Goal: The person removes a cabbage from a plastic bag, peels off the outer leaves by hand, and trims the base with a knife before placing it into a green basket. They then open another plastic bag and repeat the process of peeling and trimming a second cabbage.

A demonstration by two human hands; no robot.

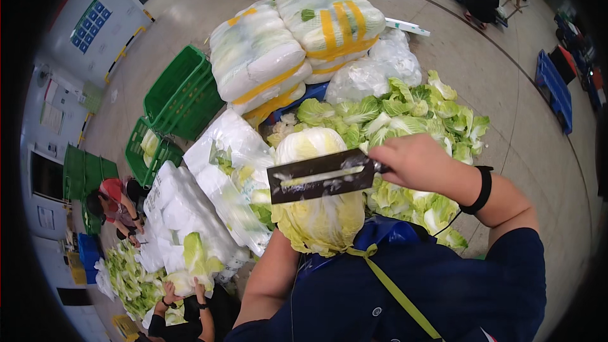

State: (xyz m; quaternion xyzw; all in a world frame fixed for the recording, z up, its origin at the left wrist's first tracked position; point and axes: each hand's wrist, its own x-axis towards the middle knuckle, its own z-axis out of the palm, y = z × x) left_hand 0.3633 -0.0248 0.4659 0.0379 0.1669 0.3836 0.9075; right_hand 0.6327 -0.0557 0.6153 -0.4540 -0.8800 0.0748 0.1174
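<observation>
In my right hand (pixel 408 161) is a cleaver (pixel 323 191), its fingers wrapped round the handle. The wide dark blade has pale bits stuck to it and lies across my view of a napa cabbage (pixel 320 225). Pale yellow-green leaves show above and below the blade; whether it touches them I cannot tell. My left forearm (pixel 271 278) reaches up to the cabbage's left side, and the left hand is hidden behind it. A pile of loose cabbage leaves (pixel 411 114) lies beyond and to the right.
Wrapped cabbage bales (pixel 256 57) with yellow tape stand on a blue pallet ahead. White plastic-bagged cabbages (pixel 228 152) lie left, near green crates (pixel 180 98). At lower left, a co-worker's hands (pixel 183 294) hold a cabbage; another person (pixel 117 206) bends nearby.
</observation>
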